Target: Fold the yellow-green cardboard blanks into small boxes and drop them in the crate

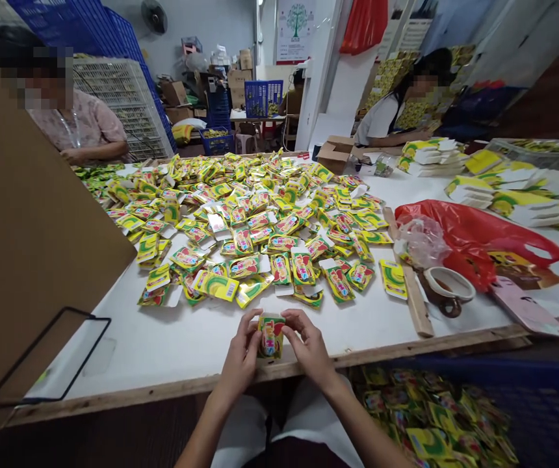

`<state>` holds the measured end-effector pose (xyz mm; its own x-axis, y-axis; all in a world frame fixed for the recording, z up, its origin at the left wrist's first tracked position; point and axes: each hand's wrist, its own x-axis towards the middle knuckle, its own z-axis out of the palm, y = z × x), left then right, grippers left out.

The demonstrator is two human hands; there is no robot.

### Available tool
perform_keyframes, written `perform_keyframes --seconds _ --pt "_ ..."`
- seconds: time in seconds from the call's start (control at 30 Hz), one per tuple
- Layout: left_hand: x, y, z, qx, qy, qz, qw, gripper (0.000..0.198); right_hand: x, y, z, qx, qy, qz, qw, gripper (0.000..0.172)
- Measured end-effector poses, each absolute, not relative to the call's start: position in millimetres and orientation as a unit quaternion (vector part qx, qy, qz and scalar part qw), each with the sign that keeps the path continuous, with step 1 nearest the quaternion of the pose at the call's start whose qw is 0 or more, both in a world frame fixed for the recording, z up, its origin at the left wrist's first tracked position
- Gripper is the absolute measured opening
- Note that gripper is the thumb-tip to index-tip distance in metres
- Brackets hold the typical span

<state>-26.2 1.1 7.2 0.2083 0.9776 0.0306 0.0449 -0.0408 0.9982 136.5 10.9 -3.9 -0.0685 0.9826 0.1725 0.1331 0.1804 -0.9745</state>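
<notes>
Currently, both hands are at one small yellow-and-green printed carton (270, 338), held upright or nearly so at the near edge of the bench (162, 354), just short of a loose pile of similar cartons (260, 227). Left hand (240, 351): thumb and fingers pinched on the carton's left side. Right hand (310, 344): fingertips at its right side and upper corner, thumb toward the front face. Hands are apart from each other, the carton bridging the gap. A pale edge shows at the far end; cannot tell whether that flap is tucked. Handling estimate: light, thin card, fairly stiff along the folded edges but apt to dent at the broad face; the gloss suggests a slightly slippery surface. Contents hidden, so weight is uncertain. Best hold judged to be the two long side edges, light opposed pressure, leaving the end flap free; squeezing front to back might bow the panel. Flaps probably crease easily. Surroundings: lone carton (393, 279) beside a wooden strip (418, 305) to the right, brown mug (448, 289) beyond it; blue basket (547, 383) of cartons below the bench edge, lower right.
</notes>
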Motion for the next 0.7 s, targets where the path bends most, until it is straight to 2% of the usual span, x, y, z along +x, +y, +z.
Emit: perform_keyframes --seconds 0.1,0.2,0.33,0.47,0.7 --pt "-33.3 4.7 3.6 0.589 0.464 0.439 0.495 0.025 135.2 14.6 1.3 -0.462 -0.643 0.413 0.450 0.015" --pt "-34.0 9.3 -0.4 0.582 0.490 0.483 0.434 0.014 129.1 18.2 4.9 -0.466 -0.656 0.372 0.463 0.013" --pt "-32.0 10.4 -1.7 0.553 0.483 0.525 0.429 0.021 120.0 19.4 5.5 -0.466 -0.615 0.377 0.512 0.017" --pt "-33.0 6.4 2.3 0.590 0.481 0.510 0.402 0.012 118.4 16.0 9.8 -0.434 -0.660 0.366 0.492 0.012" --pt "-29.8 4.0 10.5 0.536 0.518 0.508 0.432 0.017 113.0 17.8 18.5 -0.481 -0.640 0.347 0.489 0.011"
